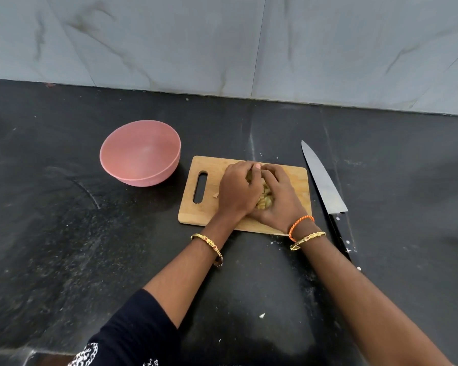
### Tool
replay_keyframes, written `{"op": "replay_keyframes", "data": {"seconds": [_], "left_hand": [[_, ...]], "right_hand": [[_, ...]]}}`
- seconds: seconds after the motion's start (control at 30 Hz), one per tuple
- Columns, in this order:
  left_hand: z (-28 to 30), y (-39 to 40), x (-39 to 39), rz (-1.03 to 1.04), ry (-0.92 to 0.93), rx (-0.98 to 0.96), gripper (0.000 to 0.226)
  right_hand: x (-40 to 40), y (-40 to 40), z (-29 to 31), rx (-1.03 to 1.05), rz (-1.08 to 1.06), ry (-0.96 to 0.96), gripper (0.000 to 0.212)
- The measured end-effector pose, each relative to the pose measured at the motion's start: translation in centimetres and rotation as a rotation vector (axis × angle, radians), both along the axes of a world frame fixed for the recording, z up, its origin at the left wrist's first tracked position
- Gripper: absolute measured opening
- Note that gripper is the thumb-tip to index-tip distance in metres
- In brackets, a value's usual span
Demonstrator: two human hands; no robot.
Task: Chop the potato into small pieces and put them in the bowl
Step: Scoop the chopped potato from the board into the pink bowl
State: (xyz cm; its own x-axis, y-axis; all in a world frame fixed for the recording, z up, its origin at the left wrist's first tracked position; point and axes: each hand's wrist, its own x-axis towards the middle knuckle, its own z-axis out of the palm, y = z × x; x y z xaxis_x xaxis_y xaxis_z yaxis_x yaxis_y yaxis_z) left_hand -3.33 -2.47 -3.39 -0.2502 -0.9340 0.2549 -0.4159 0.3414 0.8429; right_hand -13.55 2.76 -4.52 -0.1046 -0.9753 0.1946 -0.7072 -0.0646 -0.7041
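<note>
A black stone counter [64, 233], speckled and dusted with pale crumbs, runs back to a grey marble-patterned wall [222, 43]. On it, at centre, lies one wooden cutting board [212, 165] with a slot handle at its left end. To the left of the board, close but apart from it, stands one pink bowl [140, 153], upright, with nothing visible inside. To the right of the board, one long kitchen knife [324, 180] lies flat on the counter, tip pointing away, its dark handle nearest the viewer; neither hand touches it.

Both hands meet over the middle of the board and hide most of what is on it. The left hand [238, 191] and the right hand [278, 199] are cupped toward each other, fingers curled inward around a heap of chopped potato pieces [263, 202], thumbs nearly touching at the far side. The pieces show only in the gap between the palms: pale yellow, small, irregular chunks. Their number cannot be counted. One small scrap [216, 196] lies on the board just left of the left hand, and one pale crumb [261, 316] sits on the counter nearer the viewer.

The left wrist carries one gold bangle [209, 245]. The right wrist carries one gold bangle and one orange braided thread [299, 224]. A dark sleeve [132, 326] covers the left upper arm.
</note>
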Motion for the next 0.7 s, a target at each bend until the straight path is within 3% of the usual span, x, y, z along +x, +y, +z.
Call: {"op": "replay_keyframes", "data": {"seconds": [0.37, 0.53, 0.7], "left_hand": [[0.0, 1.2, -2.5, 0.197, 0.224, -0.031, 0.025], [0.9, 1.4, -3.9, 0.215, 0.418, 0.113, 0.027], [0.7, 2.2, -5.2, 0.182, 0.476, 0.124, 0.021]], "right_hand": [[0.2, -0.5, 0.4, -0.192, -0.174, -0.256, 0.032], [0.2, -0.7, 0.5, -0.197, -0.350, -0.519, 0.022], [0.8, -1.3, 1.5, -0.276, -0.484, -0.824, 0.015]]}}
